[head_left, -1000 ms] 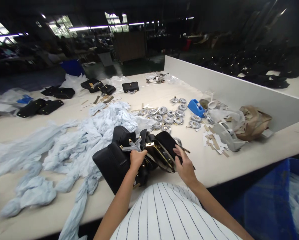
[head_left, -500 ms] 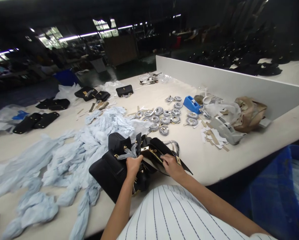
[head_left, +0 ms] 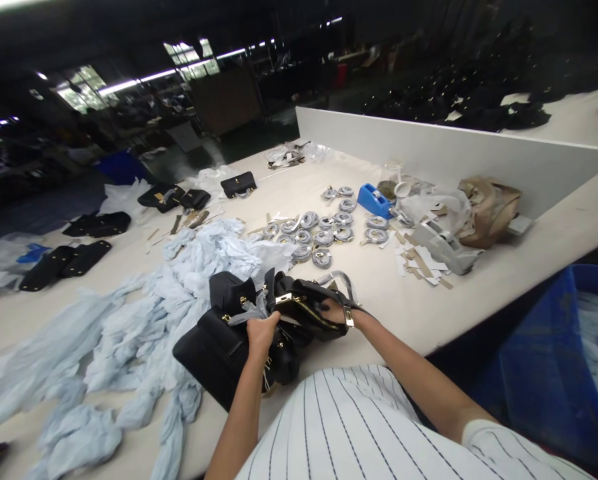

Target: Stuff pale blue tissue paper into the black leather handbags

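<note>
A black handbag with gold zip and clasp hardware lies tilted at the table's front edge, its zipped top open. My left hand is closed on its left side, thumb near the gold clasp plate. My right hand reaches into the opening from the right, with its fingers mostly hidden inside. Against the left side of this bag lies another black bag, its handle wrapped in clear film. Crumpled pale blue tissue spreads to the left of the bags.
Several coiled grey straps lie beyond the bags. A blue tape dispenser, card scraps and a brown bag sit toward the white partition. More black bags lie at the back left. A blue bin stands right of the table.
My right hand has moved from the bag's zip edge into its opening. The front flap no longer sticks out to the right. My left hand keeps its hold; the view has shifted slightly.
</note>
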